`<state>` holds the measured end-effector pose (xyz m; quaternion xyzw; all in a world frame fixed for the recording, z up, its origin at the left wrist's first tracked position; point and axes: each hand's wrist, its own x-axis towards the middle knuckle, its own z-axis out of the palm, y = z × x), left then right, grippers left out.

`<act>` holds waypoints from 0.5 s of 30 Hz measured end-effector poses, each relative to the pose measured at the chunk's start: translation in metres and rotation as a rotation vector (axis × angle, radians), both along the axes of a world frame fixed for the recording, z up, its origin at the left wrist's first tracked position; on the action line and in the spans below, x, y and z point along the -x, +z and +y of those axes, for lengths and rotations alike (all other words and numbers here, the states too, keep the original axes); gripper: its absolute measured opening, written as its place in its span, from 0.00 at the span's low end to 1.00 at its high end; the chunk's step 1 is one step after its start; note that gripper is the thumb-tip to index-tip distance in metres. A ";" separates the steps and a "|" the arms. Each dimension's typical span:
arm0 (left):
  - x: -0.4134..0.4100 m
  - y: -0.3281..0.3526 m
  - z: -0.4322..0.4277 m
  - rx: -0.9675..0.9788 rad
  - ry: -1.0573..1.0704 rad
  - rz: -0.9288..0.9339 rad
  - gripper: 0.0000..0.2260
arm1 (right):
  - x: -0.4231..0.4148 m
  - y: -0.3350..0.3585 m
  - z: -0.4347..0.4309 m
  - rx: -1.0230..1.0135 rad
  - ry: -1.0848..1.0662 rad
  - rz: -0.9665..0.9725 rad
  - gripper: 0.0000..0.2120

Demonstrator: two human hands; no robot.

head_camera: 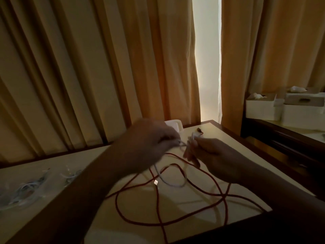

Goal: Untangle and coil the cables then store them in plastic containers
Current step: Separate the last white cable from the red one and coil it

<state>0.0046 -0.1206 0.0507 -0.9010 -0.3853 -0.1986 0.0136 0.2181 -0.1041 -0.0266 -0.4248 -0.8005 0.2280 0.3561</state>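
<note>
A long red cable (175, 224) lies in loose crossing loops on the pale table (219, 134). A white cable (168, 183) with a USB plug hangs from my hands down onto the table, tangled with the red one. My left hand (149, 138) pinches the white cable above the table. My right hand (211, 155) grips a bunch of white and red cable ends, a connector sticking out above its fingers. The two hands are close together, a short length of white cable between them.
Two clear plastic containers (26, 189) with coiled white cables sit at the table's left. A white object (173, 124) stands at the table's far edge by the curtains. White boxes (263, 110) rest on a dark shelf at the right.
</note>
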 end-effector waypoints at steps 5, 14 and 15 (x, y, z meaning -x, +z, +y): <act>0.014 -0.010 0.043 -0.104 -0.146 -0.320 0.07 | 0.011 0.018 -0.041 0.500 0.524 0.656 0.18; -0.023 -0.052 0.020 0.517 0.010 -0.402 0.13 | 0.019 0.035 0.002 -0.422 -0.116 0.392 0.19; -0.022 -0.045 0.019 0.494 0.016 -0.408 0.08 | 0.017 0.031 0.015 -0.516 -0.182 0.197 0.18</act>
